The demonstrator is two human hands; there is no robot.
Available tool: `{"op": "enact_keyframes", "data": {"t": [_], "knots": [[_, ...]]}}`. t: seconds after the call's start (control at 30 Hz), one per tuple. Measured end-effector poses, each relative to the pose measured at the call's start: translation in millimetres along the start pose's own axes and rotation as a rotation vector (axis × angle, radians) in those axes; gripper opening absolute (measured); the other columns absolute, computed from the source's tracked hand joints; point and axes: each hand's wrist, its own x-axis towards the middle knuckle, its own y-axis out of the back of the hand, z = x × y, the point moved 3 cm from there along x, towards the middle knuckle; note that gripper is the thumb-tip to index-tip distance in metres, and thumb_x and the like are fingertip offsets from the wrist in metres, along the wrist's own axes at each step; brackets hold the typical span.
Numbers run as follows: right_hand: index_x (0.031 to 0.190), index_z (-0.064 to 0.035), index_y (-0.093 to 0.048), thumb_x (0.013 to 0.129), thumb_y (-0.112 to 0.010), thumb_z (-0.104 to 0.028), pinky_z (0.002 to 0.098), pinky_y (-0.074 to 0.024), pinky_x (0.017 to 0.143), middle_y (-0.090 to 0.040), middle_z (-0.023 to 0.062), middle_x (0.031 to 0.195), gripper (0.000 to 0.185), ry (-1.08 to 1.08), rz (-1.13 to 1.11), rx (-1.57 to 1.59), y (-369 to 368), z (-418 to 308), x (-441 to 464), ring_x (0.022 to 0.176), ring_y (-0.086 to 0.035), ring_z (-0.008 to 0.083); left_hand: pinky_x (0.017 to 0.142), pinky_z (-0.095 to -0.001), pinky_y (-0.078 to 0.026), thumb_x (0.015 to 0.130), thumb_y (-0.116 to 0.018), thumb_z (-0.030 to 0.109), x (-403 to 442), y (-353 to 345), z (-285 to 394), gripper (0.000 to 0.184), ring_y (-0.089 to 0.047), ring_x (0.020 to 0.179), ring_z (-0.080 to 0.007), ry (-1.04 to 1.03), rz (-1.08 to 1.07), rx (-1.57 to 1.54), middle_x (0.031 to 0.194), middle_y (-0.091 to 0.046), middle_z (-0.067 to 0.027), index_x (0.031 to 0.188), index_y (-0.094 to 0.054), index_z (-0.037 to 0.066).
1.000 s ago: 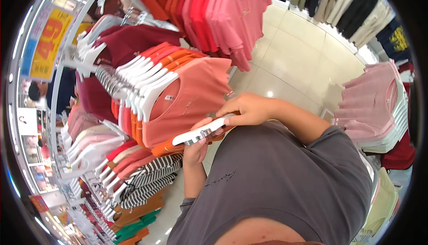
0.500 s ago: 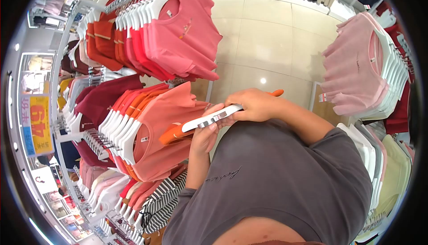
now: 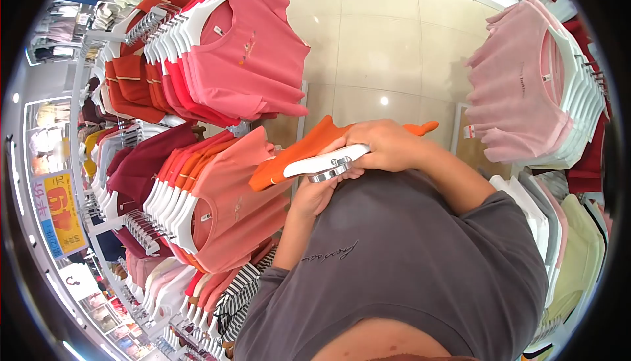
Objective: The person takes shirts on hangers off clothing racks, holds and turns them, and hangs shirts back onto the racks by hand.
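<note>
In front of my chest is a white hanger (image 3: pixel 309 166) with a silver metal hook (image 3: pixel 330 172) that points towards me. An orange shirt (image 3: pixel 296 155) hangs on it, and one orange end (image 3: pixel 420 128) sticks out past my right wrist. My left hand (image 3: pixel 317 193) is closed under the hanger by the hook, its fingers partly hidden. Over the hanger's right part, my right hand (image 3: pixel 388 144) is closed from above on the hanger and cloth. To the left of my left hand, a row of coral T-shirts (image 3: pixel 230 206) hangs on white hangers.
Pink T-shirts (image 3: pixel 253 52) hang on the rack at upper left. Pale pink tops (image 3: pixel 519 78) hang at the right. Striped shirts (image 3: pixel 240 295) hang low on the left, near a yellow price sign (image 3: pixel 62 210). Tiled floor (image 3: pixel 381 52) lies between the racks.
The hanger and orange shirt have turned, so more orange cloth shows beyond the hanger. The hook now faces me more. My hands have shifted slightly right, and the view has tilted a little.
</note>
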Motion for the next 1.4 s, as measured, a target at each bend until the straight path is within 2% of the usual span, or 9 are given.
{"op": "enact_keyframes", "data": {"t": [0.2,0.33,0.4,0.57,0.77,0.97,1.13,1.23,1.4], "knots": [[0.088,-0.0040,-0.066,0.079,-0.065,-0.019,0.0394,-0.0494,0.083,-0.067,0.0126,0.106,0.018,-0.054,-0.038,-0.093,2.2,7.5,13.6,0.096,-0.063,0.0295,0.093,-0.0401,-0.049,0.093,-0.057,0.023,8.1,15.1,-1.9,0.068,-0.062,0.106,-0.0284,0.055,0.019,-0.006,0.131,-0.054,-0.0194,0.147,-0.026,-0.005],[0.089,-0.0044,-0.066,0.079,-0.065,-0.019,0.0396,-0.0492,0.084,-0.066,0.0129,0.107,0.018,-0.054,-0.009,-0.127,10.9,15.9,27.7,0.098,-0.062,0.0301,0.093,-0.0386,-0.049,0.091,-0.062,0.019,27.6,29.2,4.1,0.071,-0.062,0.108,-0.0273,0.089,-0.021,-0.093,0.128,-0.057,-0.0152,0.149,-0.025,-0.001],[0.082,-0.0057,-0.065,0.082,-0.063,-0.027,0.0403,-0.0484,0.077,-0.064,0.0093,0.091,0.022,-0.021,0.073,-0.083,18.5,21.3,37.5,0.088,-0.061,0.0298,0.093,-0.0385,-0.049,0.092,-0.061,0.019,41.5,34.0,12.9,0.070,-0.062,0.108,-0.0267,0.114,-0.026,-0.079,0.127,-0.057,-0.0151,0.149,-0.025,-0.001],[0.086,-0.0068,-0.068,0.083,-0.063,-0.028,0.0388,-0.0484,0.081,-0.066,0.0099,0.099,0.022,-0.121,0.047,-0.061,46.5,20.5,76.0,0.095,-0.061,0.0296,0.093,-0.0370,-0.048,0.095,-0.057,0.018,82.0,52.7,43.6,0.065,-0.062,0.106,-0.0246,0.128,-0.080,-0.043,0.124,-0.057,-0.0148,0.149,-0.027,0.000],[0.088,-0.0066,-0.070,0.081,-0.067,-0.027,0.0377,-0.0480,0.087,-0.067,0.0135,0.109,0.022,-0.132,0.064,-0.089,73.4,8.7,134.2,0.104,-0.061,0.0307,0.098,-0.0363,-0.045,0.095,-0.052,0.023,110.2,84.1,84.2,0.049,-0.057,0.110,-0.0236,0.127,-0.160,0.170,0.121,-0.056,-0.0152,0.136,-0.043,-0.003],[0.092,-0.0063,-0.073,0.078,-0.072,-0.023,0.0368,-0.0480,0.088,-0.067,0.0148,0.111,0.022,-0.160,-0.001,-0.152,100.9,-9.0,183.1,0.107,-0.061,0.0299,0.099,-0.0367,-0.045,0.096,-0.052,0.026,111.9,107.1,132.4,0.049,-0.060,0.110,-0.0243,-0.035,-0.143,0.290,0.121,-0.060,-0.0171,0.133,-0.049,-0.006],[0.092,-0.0054,-0.073,0.077,-0.073,-0.022,0.0355,-0.0479,0.086,-0.067,0.0141,0.110,0.022,-0.186,-0.064,-0.226,120.1,-9.5,213.6,0.103,-0.062,0.0292,0.099,-0.0391,-0.046,0.097,-0.052,0.030,101.1,127.6,161.8,0.052,-0.061,0.110,-0.0275,-0.218,-0.034,0.182,0.119,-0.062,-0.0200,0.132,-0.048,-0.008],[0.091,-0.0048,-0.073,0.076,-0.073,-0.021,0.0356,-0.0474,0.086,-0.068,0.0136,0.107,0.021,-0.222,-0.116,-0.236,135.0,-7.2,233.5,0.103,-0.061,0.0285,0.097,-0.0398,-0.047,0.097,-0.050,0.032,102.5,142.4,173.6,0.056,-0.062,0.107,-0.0283,-0.386,0.031,0.088,0.118,-0.062,-0.0213,0.136,-0.043,-0.007],[0.090,-0.0036,-0.073,0.076,-0.073,-0.018,0.0355,-0.0471,0.086,-0.068,0.0139,0.102,0.021,-0.206,-0.170,-0.206,160.8,14.5,265.6,0.103,-0.061,0.0277,0.091,-0.0386,-0.050,0.099,-0.046,0.029,123.7,157.8,183.2,0.058,-0.063,0.103,-0.0270,-0.470,0.180,-0.014,0.121,-0.058,-0.0223,0.145,-0.031,-0.002]]}}
